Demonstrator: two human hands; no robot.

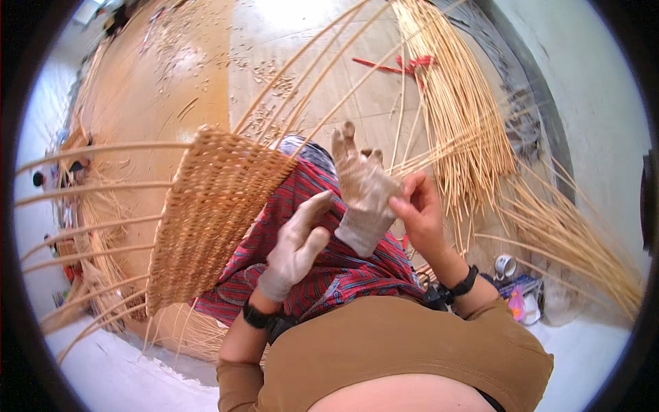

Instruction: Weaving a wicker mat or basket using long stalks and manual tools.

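Observation:
My right hand [424, 213] is bare and pinches the edge of an empty-looking white work glove [364, 185], soiled on its palm and fingers. The glove hangs in front of me with its fingers up and its cuff toward my lap. My left hand [298, 240] wears a matching whitish glove. Its fingers are stretched and its thumb stands apart, close to the loose glove's cuff, with nothing held. A woven wicker panel [213, 213], its long stakes fanning outward, leans beside my lap on the left.
A red-striped cloth [302, 275] covers my lap. At the far right lies a big bundle of canes [460, 103] with a red tie [415, 63]. More loose canes [576, 240] spread at the right, near a tape roll [506, 266]. Cane scraps litter the tiled floor [302, 41].

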